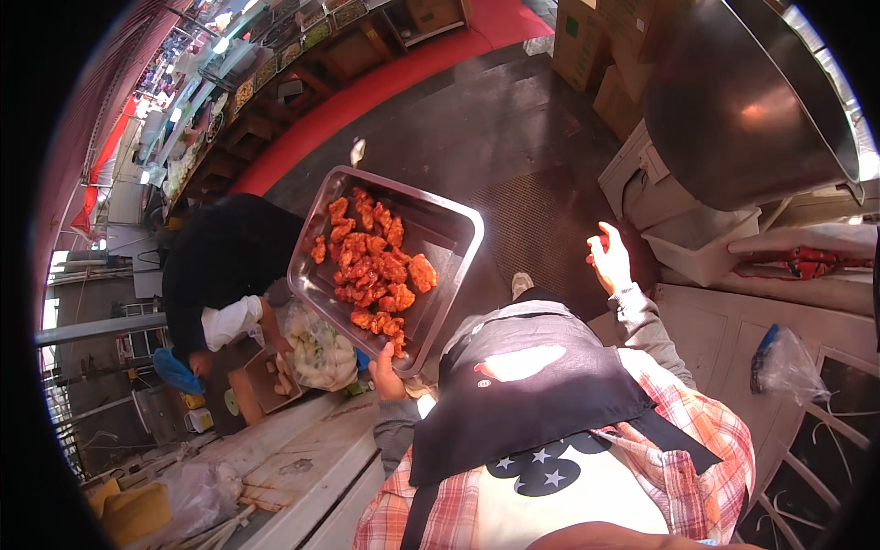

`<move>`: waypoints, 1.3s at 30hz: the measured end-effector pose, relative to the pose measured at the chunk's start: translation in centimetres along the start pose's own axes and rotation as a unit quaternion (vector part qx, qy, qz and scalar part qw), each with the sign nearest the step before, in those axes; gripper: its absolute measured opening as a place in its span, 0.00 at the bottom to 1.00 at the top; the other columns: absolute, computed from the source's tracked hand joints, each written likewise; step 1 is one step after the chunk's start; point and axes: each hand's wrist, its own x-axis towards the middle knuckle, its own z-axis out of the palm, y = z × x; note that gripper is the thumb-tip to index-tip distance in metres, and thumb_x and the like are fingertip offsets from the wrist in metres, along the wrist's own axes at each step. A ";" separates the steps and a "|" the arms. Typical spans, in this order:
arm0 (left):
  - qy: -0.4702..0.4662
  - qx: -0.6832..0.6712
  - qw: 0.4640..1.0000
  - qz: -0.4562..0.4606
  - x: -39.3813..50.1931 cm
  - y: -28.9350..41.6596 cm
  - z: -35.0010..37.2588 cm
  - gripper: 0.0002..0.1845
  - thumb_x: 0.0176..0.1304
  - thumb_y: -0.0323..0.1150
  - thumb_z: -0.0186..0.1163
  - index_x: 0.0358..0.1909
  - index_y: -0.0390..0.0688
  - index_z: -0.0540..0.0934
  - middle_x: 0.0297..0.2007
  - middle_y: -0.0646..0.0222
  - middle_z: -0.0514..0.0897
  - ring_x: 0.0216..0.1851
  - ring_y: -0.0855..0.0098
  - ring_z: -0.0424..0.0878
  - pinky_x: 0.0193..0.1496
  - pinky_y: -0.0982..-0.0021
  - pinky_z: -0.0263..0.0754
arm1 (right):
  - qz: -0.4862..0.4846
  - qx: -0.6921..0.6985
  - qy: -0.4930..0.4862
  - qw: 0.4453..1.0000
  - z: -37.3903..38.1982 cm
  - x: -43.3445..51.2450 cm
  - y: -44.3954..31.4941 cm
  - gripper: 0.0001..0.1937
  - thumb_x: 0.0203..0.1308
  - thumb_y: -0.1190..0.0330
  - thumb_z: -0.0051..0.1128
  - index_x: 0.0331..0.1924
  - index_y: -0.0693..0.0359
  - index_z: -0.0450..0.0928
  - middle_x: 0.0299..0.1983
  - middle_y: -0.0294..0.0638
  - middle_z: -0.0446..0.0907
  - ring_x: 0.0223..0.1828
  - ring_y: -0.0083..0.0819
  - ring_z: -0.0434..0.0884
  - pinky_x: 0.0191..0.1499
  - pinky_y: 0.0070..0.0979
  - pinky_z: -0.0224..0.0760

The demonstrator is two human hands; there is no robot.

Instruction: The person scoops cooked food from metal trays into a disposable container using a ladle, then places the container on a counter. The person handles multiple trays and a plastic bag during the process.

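Note:
My left hand (390, 377) grips the near corner of a rectangular metal tray (450, 254), thumb over the rim. Pieces of red, glazed fried food (371, 271) lie in the tray, mostly along its left and middle part, and the right side of its bottom shows bare metal. My right hand (610, 258) is off to the right, away from the tray, with its fingers partly curled and apart and nothing seen in them. Below it is the dark floor beside a white plastic bin.
A bending person in black (227, 240) is close to the tray's left side, by a bag of pale vegetables (320, 347) and a cardboard box (258, 385). At right are a large metal bowl (735, 117) and the white bin (701, 240). A textured mat (522, 220) covers floor ahead.

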 end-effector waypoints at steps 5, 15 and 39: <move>0.069 0.017 0.997 0.015 11.6 4.5 3.5 0.19 0.62 0.34 0.58 0.51 0.31 0.76 0.46 0.61 0.80 0.42 0.67 0.81 0.45 0.69 0.77 | -0.071 0.049 -0.053 0.995 8.4 13.5 -13.2 0.22 0.67 0.75 0.51 0.64 0.62 0.64 0.39 0.41 0.77 0.29 0.21 0.76 0.35 0.20 0.76; -0.024 -0.004 1.000 0.013 33.2 15.5 20.9 0.14 0.62 0.40 0.57 0.33 0.37 0.75 0.22 0.64 0.78 0.16 0.69 0.75 0.18 0.70 0.68 | -0.039 -0.011 0.052 0.998 13.1 30.3 -17.8 0.23 0.65 0.76 0.49 0.64 0.65 0.62 0.39 0.40 0.78 0.27 0.20 0.76 0.32 0.19 0.74; -0.143 -0.028 0.987 -0.062 69.2 23.0 55.8 0.11 0.62 0.40 0.59 0.35 0.42 0.76 0.25 0.69 0.79 0.18 0.72 0.76 0.17 0.74 0.67 | -0.038 0.014 0.169 0.985 17.2 68.7 -25.6 0.21 0.67 0.76 0.48 0.63 0.66 0.64 0.39 0.40 0.79 0.30 0.22 0.78 0.34 0.21 0.76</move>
